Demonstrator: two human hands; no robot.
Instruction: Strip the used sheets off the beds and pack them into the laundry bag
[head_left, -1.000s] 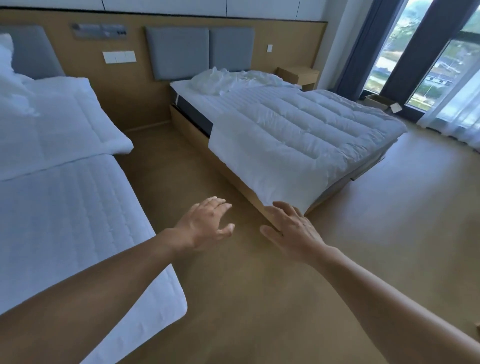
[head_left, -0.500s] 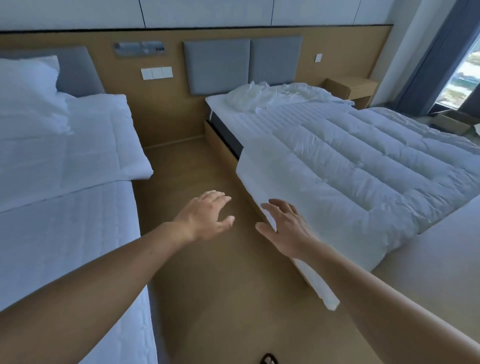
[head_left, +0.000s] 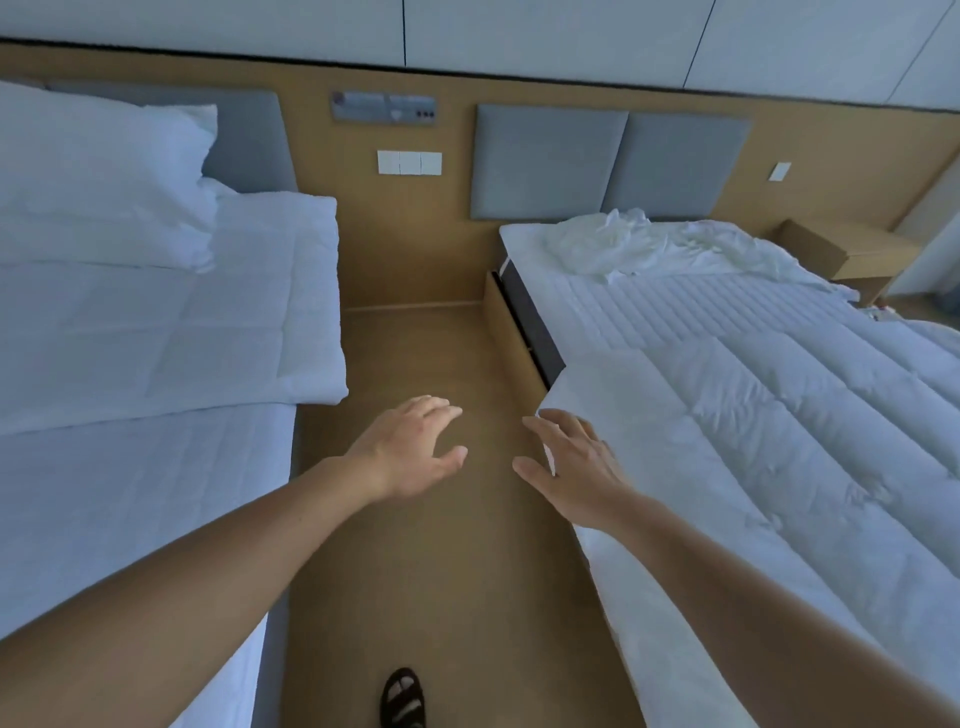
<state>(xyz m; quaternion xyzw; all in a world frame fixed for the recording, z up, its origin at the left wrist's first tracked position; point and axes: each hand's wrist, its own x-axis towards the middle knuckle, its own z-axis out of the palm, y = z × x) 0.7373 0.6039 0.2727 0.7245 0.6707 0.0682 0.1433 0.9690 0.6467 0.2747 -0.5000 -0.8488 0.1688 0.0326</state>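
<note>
Both empty, fingers spread wide: right hand at the corner of the puffy, channel-quilted white duvet, left hand just left of it over smooth tan floor.

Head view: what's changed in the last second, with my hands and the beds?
The person has stepped forward and turned left; the window left view, a sandalled foot appeared. The right hand now reaches beside the near corner of the duvet. Left hand and right both stay open, empty; the crumpled sheet lies untouched.
</note>
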